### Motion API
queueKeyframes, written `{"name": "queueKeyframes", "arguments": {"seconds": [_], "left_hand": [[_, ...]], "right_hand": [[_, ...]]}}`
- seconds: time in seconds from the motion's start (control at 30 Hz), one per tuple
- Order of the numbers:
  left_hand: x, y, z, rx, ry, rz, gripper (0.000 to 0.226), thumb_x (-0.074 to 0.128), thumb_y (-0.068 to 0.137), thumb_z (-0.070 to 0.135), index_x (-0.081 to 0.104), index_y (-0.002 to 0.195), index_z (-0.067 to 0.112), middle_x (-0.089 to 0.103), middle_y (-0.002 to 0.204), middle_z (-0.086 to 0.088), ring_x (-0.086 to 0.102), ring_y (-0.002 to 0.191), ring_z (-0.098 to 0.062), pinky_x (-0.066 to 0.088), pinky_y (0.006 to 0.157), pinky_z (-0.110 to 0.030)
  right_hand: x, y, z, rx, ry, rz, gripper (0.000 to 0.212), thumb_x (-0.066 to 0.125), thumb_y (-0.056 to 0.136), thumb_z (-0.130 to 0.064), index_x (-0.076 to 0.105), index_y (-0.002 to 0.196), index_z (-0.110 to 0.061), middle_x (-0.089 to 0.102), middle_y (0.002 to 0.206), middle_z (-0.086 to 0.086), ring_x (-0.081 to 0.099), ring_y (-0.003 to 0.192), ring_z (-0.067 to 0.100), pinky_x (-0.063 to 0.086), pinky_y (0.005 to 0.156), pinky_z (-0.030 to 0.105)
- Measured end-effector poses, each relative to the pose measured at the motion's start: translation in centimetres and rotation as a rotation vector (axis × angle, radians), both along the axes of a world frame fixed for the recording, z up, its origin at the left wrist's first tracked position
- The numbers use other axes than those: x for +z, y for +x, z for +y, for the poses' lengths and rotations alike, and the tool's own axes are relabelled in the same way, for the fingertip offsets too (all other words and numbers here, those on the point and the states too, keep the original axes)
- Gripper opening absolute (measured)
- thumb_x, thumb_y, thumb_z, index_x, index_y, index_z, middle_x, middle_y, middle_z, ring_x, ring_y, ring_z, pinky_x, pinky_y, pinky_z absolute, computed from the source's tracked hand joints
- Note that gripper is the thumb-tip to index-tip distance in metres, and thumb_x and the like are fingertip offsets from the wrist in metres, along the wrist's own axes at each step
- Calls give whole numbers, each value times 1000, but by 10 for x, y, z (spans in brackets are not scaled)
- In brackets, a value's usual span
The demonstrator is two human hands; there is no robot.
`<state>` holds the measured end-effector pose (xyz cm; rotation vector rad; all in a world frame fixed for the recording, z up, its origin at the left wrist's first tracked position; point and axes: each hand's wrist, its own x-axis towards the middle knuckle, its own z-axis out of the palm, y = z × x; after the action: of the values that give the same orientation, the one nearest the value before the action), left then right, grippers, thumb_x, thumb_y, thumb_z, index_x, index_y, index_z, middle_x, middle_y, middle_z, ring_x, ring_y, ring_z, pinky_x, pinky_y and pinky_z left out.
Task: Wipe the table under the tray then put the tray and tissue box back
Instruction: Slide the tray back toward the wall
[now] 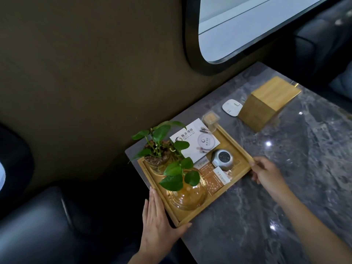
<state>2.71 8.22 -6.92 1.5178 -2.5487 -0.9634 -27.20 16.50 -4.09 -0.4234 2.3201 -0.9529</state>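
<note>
Grey marble-patterned desk (285, 187), glossy, with ceiling-light reflections, set against a dark olive wall (85, 73) below a rounded, dark-framed window (238, 25). Black leather seat (38, 225) at lower left. Bamboo tray (241, 149) at the desk's near-left corner, touching the surface. Left hand (158, 223) laid flat along the tray's near-left rim, fingers extended and pressed together, thumb hooked around the near corner. Right hand (266, 173) curled at the tray's right corner, fingertips touching the rim. On the tray: potted pothos (158, 147) in a glass jar, clear glass bowl (187, 195), printed card (196, 141), silver round device (222, 159), small orange boxes (215, 178). Wooden tissue box (266, 103) well apart from the tray, farther along the desk, upright. White rounded pad (231, 107) just beside the tissue box.
</note>
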Motion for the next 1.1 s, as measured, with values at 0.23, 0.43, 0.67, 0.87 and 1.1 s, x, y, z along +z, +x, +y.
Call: {"name": "queueKeyframes", "arguments": {"seconds": [0.23, 0.43, 0.67, 0.87, 1.1], "left_hand": [[13, -2, -15, 24, 17, 14, 136, 29, 38, 96, -38, 128, 18, -22, 148, 4, -19, 139, -7, -24, 107, -17], [16, -1, -44, 39, 16, 43, 129, 43, 47, 84, -33, 130, 22, -11, 157, -3, -18, 137, 0, -22, 109, -19], [19, 0, -67, 59, 23, 62, 132, 45, 48, 79, -20, 142, 13, -8, 158, -4, -14, 135, 2, -16, 113, -25], [18, 0, -68, 70, 47, 70, 133, 47, 48, 79, -24, 141, 15, -7, 158, -5, -8, 143, -10, -10, 115, -28], [29, -4, -65, 104, 56, -75, 130, 65, 60, 69, -15, 144, 11, 4, 158, -8, 8, 145, -21, 11, 118, -37]], "right_hand": [[3, -2, -22, 91, 29, 29, 20, 46, 92, -19, 58, 106, -12, 59, 68, 7, 55, 61, 21, 44, 63, 38], [10, 1, -53, 207, 3, 5, 20, 43, 95, -16, 54, 111, -15, 53, 64, 4, 49, 56, 15, 36, 54, 27], [6, 3, -76, 264, 23, -8, 24, 45, 93, -22, 52, 116, -22, 59, 91, 2, 56, 84, 23, 42, 78, 35], [7, 2, -81, 271, 47, -15, 19, 49, 91, -21, 52, 109, -26, 61, 101, 6, 59, 93, 27, 47, 88, 42], [12, 5, -82, 308, 75, 18, 19, 48, 91, -23, 52, 109, -23, 62, 100, 4, 59, 93, 24, 44, 80, 35]]}}
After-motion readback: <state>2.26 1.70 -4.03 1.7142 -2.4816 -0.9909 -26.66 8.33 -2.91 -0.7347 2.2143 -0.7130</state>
